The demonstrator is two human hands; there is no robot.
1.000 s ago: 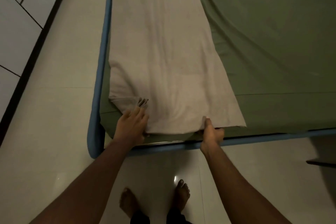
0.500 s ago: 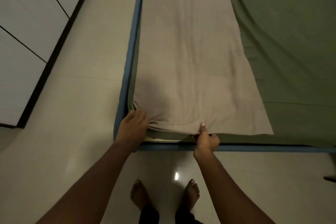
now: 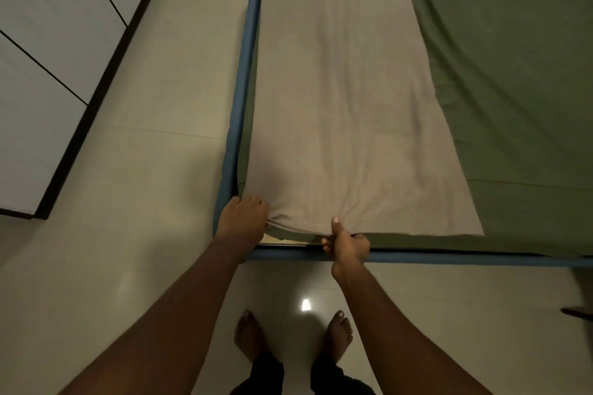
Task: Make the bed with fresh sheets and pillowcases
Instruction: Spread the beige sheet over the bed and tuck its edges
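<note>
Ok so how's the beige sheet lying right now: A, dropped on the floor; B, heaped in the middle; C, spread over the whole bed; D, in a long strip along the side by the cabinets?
D: the beige sheet runs as a long strip along the bed's edge nearest the cabinets, over the green sheet, with the left hand and right hand gripping its near end.

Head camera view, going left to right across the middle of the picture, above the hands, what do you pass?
In order: white cabinet doors → pale floor → blue bed frame → beige sheet → green sheet.
</note>
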